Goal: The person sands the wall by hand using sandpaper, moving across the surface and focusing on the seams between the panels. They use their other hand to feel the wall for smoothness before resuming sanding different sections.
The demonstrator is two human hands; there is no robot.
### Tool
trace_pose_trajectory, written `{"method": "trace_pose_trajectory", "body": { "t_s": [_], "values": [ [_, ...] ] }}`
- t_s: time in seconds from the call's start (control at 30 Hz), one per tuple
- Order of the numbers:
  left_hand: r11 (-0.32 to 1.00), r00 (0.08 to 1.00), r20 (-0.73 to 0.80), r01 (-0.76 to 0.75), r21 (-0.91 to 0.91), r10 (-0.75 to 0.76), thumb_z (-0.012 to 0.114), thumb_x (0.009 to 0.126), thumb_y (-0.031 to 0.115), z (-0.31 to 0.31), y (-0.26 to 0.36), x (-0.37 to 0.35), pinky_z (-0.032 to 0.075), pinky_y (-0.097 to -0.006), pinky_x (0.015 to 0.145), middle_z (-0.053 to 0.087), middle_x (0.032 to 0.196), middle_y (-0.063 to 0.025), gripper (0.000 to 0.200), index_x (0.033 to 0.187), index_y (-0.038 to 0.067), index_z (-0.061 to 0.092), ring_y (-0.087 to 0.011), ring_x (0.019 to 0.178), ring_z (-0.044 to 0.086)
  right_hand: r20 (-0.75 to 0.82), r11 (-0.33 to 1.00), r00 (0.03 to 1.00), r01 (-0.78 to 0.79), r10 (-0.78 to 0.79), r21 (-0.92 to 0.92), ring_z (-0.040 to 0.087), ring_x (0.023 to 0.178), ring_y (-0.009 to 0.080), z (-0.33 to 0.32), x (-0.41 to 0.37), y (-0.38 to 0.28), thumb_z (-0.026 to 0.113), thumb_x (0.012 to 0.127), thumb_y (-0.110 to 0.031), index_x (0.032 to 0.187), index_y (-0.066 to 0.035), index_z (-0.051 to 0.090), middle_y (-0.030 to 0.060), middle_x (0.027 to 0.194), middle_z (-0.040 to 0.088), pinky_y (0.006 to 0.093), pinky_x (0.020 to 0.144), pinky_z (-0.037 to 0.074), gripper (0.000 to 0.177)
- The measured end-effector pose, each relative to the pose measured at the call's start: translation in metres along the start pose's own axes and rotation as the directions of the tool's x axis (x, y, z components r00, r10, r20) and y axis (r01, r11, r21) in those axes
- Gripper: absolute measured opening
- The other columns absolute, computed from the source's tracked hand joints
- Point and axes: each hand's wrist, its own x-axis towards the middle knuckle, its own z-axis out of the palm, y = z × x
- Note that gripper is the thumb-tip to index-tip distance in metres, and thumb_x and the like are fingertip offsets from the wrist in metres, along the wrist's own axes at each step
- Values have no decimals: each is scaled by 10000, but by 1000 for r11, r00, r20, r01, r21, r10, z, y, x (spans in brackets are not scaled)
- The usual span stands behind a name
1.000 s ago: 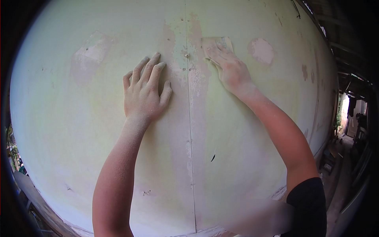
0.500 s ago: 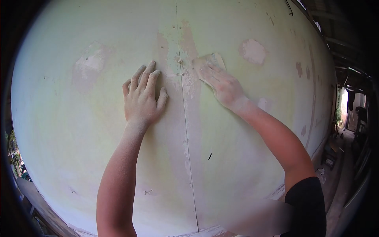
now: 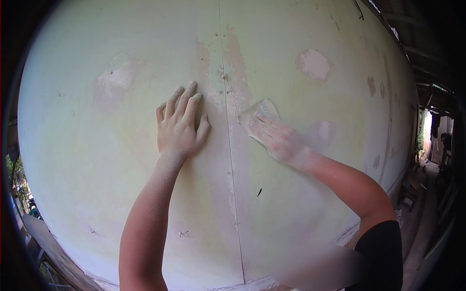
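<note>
A pale green wall (image 3: 184,203) with whitish patches fills most of the view, split by a thin vertical seam (image 3: 231,179). My left hand (image 3: 180,123), dusty and with fingers apart, rests on the wall left of the seam and holds nothing. Right of the seam, my right hand (image 3: 279,140) presses a sheet of sandpaper (image 3: 264,108) flat to the wall. The fingers lie over the sheet, and its upper edge and left corner show past them. Several small screw heads or holes dot the seam above both hands.
A round white patch (image 3: 314,64) is at the upper right and another patch (image 3: 116,76) at the upper left. Beyond the wall's right edge runs a dim passage (image 3: 427,179) with clutter. A board (image 3: 46,237) leans at the lower left.
My right hand has moved down the wall with the sandpaper. My left hand stays spread at about the same spot, and the view has shifted slightly.
</note>
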Motion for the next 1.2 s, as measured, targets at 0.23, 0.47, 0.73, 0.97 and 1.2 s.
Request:
{"method": "trace_pose_trajectory", "body": {
  "t_s": [0.23,0.47,0.73,0.97,1.2],
  "values": [
    [1000,1000,12,1,14,-1,625,957,297,-1,0,1,285,-468,1245,436,1684,11,508,1445,181,542,-228,1544,387,-3,879,879,-477,477,-6,509,1486,323,-28,135,79,537,994,-70,1471,-56,624,153,1569,576,432,1184,475,485],
    [1000,1000,-8,1,-20,-1,636,957,269,-1,-1,1,278,-465,1250,455,1674,13,484,1425,181,549,-233,1539,395,-126,993,985,-120,120,14,562,1443,337,12,34,1,616,969,-83,1427,-40,657,171,1488,642,443,1170,478,462],
    [999,1000,-10,2,-40,-3,636,955,273,-1,-4,2,282,-459,1250,463,1666,14,473,1411,179,551,-230,1533,401,-97,974,973,-216,209,-66,638,1357,307,-9,49,26,639,1012,-159,1381,-83,704,129,1429,694,450,1096,534,383],
    [999,1000,-8,3,-40,-4,632,959,278,-3,-1,0,286,-463,1248,460,1667,23,469,1409,177,549,-230,1530,403,-138,898,895,-436,425,-65,580,1410,354,-9,107,62,578,1051,-186,1416,-53,663,154,1515,626,462,1142,499,398],
    [999,1000,-17,8,-38,-9,636,957,277,-1,-2,0,294,-463,1242,464,1664,15,465,1402,175,550,-232,1528,405,-12,995,1000,5,-7,-99,577,1431,318,4,-20,-30,659,971,-129,1409,-56,671,158,1460,662,451,1145,507,444]
  ]
}}
